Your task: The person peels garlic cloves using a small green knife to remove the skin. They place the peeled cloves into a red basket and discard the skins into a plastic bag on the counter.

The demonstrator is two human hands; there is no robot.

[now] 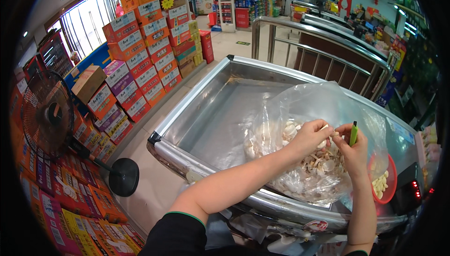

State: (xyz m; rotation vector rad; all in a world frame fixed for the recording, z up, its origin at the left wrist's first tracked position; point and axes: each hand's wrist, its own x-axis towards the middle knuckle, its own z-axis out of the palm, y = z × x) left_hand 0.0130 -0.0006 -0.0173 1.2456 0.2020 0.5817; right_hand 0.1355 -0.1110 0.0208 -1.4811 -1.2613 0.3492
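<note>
My left hand (313, 136) and my right hand (354, 152) meet above an open clear plastic bag (270, 126). Pale garlic (325, 128) shows at my left fingertips, partly hidden by them. A small green-handled knife (353, 135) is tucked in my right hand, pointing up, while that thumb and forefinger pinch at the garlic. Inside the bag lie whole garlic bulbs (290, 130) and a heap of loose skins (323, 164). To the right of my right forearm, a red plastic bowl (393, 182) holds peeled garlic cloves (380, 185).
The bag rests in a metal-lined display bin (218, 115) with a raised silver rim. A device with a red lit display (409, 191) stands beside the bowl. Stacked cartons (147, 55) and a standing fan (52, 115) are at left. A steel railing (316, 33) runs behind the bin.
</note>
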